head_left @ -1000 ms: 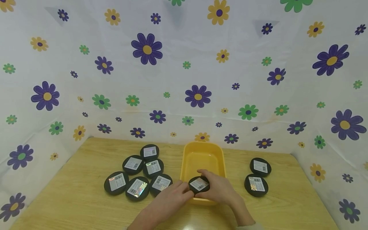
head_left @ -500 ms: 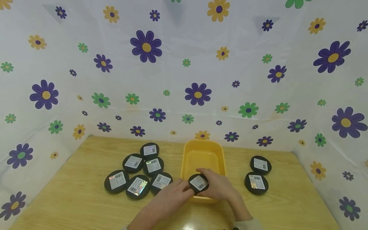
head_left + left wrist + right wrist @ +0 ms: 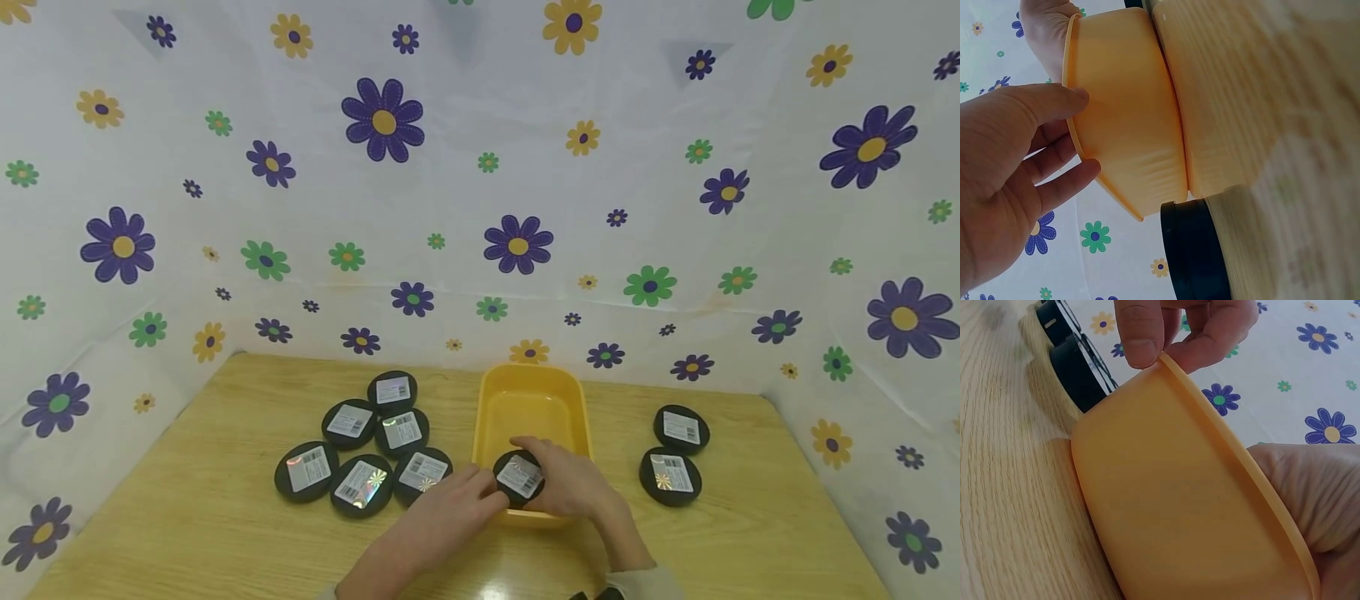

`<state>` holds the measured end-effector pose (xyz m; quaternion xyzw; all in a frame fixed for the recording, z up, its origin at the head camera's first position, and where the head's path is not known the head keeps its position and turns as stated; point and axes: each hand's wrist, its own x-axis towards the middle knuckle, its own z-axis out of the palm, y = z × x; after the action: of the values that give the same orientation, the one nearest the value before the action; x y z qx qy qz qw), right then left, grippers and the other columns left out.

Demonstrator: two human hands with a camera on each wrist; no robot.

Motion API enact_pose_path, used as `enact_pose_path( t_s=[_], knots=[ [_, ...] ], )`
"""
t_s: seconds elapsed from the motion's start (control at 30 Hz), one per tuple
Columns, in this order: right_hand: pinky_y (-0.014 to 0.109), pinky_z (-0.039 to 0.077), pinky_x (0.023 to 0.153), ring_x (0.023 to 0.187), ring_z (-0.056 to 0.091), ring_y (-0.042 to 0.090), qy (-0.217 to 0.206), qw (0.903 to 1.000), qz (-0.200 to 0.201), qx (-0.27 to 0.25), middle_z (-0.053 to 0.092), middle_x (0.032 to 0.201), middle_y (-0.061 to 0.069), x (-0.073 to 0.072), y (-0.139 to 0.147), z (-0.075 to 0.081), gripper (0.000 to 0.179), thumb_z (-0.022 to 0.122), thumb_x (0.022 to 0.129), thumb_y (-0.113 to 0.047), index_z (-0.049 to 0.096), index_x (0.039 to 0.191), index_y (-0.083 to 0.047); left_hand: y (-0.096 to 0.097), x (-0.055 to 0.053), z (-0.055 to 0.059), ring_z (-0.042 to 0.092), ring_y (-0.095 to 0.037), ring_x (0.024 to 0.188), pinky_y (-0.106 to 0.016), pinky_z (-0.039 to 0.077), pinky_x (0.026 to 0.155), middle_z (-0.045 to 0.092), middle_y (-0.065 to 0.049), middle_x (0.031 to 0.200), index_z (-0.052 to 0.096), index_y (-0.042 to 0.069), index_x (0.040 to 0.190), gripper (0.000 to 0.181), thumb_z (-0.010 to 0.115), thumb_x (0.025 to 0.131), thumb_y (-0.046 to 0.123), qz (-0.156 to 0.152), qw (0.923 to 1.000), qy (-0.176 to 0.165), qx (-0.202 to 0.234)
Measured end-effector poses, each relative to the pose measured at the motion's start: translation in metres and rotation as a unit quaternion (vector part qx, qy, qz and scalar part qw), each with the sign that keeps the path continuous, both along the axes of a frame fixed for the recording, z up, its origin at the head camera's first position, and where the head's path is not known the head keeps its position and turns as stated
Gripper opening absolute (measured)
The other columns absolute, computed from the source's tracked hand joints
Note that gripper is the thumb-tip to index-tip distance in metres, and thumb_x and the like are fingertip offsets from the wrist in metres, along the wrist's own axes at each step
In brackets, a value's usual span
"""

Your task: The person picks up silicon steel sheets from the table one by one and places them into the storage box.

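My left hand [image 3: 461,508] pinches the near left rim of a yellow plastic tub [image 3: 585,417]. In the left wrist view its thumb presses on the outer wall, while other fingers reach behind the rim. My right hand [image 3: 566,483] reaches into the tub from the right and grips a round black container [image 3: 519,477] with a white barcode label facing up. That container is at the near end of the tub, right by the left fingertips. In the right wrist view, the tub wall [image 3: 1172,487] hides it and most of the right hand [image 3: 1310,494].
Several matching black containers [image 3: 362,486] lie label-up in a cluster left of the tub, the nearest close to my left forearm. Two more containers [image 3: 671,477] touch each other on the right. Behind the wooden table [image 3: 187,517] hangs a white flowered cloth [image 3: 450,192].
Within my right hand's grip the black container has turned and tilted a little, and its label catches the light now. Both hands stay at the tub; the head view has shifted slightly.
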<state>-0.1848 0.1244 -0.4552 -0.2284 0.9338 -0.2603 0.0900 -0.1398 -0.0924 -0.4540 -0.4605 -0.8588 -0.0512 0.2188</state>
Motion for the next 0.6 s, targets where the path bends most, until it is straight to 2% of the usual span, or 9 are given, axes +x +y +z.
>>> enact_pose_path(
  t_s=[0.23, 0.6],
  knots=[
    [0.045, 0.05, 0.082, 0.1, 0.061, 0.025, 0.005, 0.9999, 0.008, 0.007, 0.064, 0.127, 0.01, 0.0012, -0.0014, 0.0017, 0.078, 0.088, 0.073, -0.027, 0.053, 0.141, -0.016, 0.0, 0.0001, 0.0005, 0.056, -0.014, 0.088, -0.023, 0.05, 0.078, 0.059, 0.004, 0.098, 0.065, 0.017, 0.096, 0.012, 0.068, 0.086, 0.012, -0.002, 1.0, 0.006, -0.003],
    [0.045, 0.05, 0.086, 0.102, 0.061, 0.023, -0.003, 0.9999, 0.014, 0.008, 0.06, 0.134, 0.009, 0.0006, -0.0015, 0.0009, 0.079, 0.087, 0.074, -0.023, 0.05, 0.143, -0.017, 0.0004, 0.0007, 0.0011, 0.056, -0.013, 0.088, -0.023, 0.049, 0.078, 0.059, 0.004, 0.099, 0.065, 0.017, 0.096, 0.012, 0.067, 0.086, 0.012, -0.006, 0.9999, 0.009, -0.005]
  ],
)
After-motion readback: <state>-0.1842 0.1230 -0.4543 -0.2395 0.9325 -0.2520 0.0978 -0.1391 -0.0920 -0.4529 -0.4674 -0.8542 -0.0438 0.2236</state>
